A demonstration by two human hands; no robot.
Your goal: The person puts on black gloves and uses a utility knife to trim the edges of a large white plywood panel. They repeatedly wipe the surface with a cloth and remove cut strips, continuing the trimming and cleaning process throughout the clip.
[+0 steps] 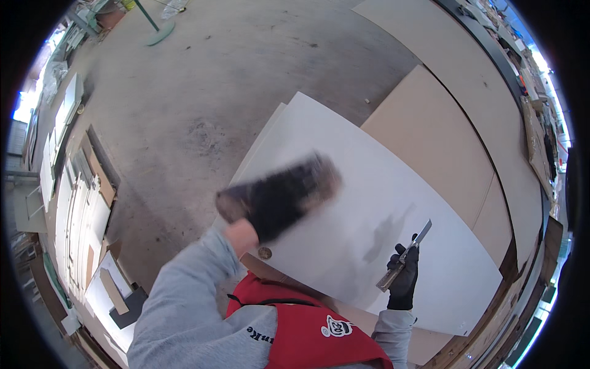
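My left hand [279, 217], in a black glove, is over the left part of a white panel [341, 226]. It is closed around a long dark object [322, 177] with brownish ends; motion blur hides what it is. At the panel's right side, my right hand [405, 276], also in a black glove, grips a metal-handled utility knife [400, 272] with its broad blade pointing up and to the right. The knife is tilted above the panel, and a shadow falls on the white surface. A small round brown thing [265, 253] lies near the panel's lower left edge.
Beige boards [428, 133] lie beyond the panel to the right, beside a long grey sheet [484, 78]. Concrete floor [184, 115] stretches ahead and left. Stacked white boards [83, 212] are at the left, and a green stand base [161, 34] is at the top.
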